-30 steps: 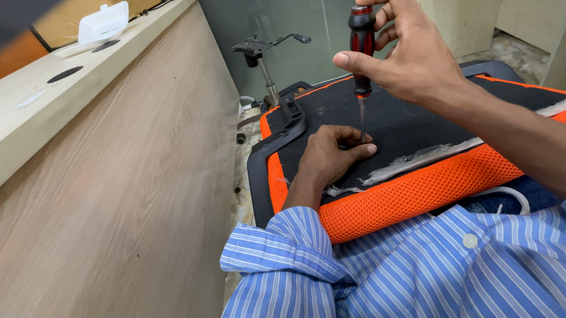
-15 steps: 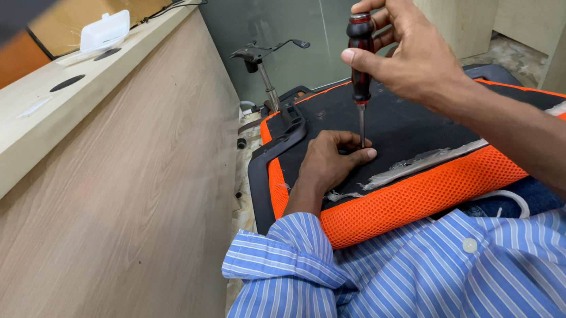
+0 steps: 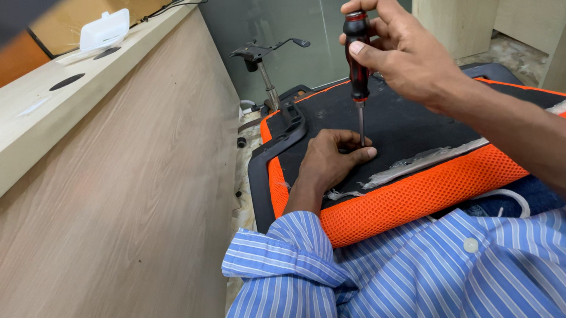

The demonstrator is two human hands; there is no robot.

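Observation:
An orange mesh chair seat (image 3: 429,190) lies upside down on my lap, its black underside (image 3: 416,117) facing up. My right hand (image 3: 406,49) grips the red and black handle of a screwdriver (image 3: 357,64) held upright, its tip touching the black underside. My left hand (image 3: 331,161) rests flat on that underside, fingers pinched around the screwdriver tip; whatever they pinch is too small to see. A black plastic armrest bracket (image 3: 288,135) lies along the seat's left edge.
A tall wooden counter (image 3: 95,196) rises close on my left, with a white plastic box (image 3: 104,28) on top. A chair gas-lift mechanism (image 3: 264,62) stands on the floor behind the seat. Wooden cabinets (image 3: 460,0) stand at the back right.
The screwdriver came down and its tip now rests on the seat underside beside my left fingers. My left hand stays in place.

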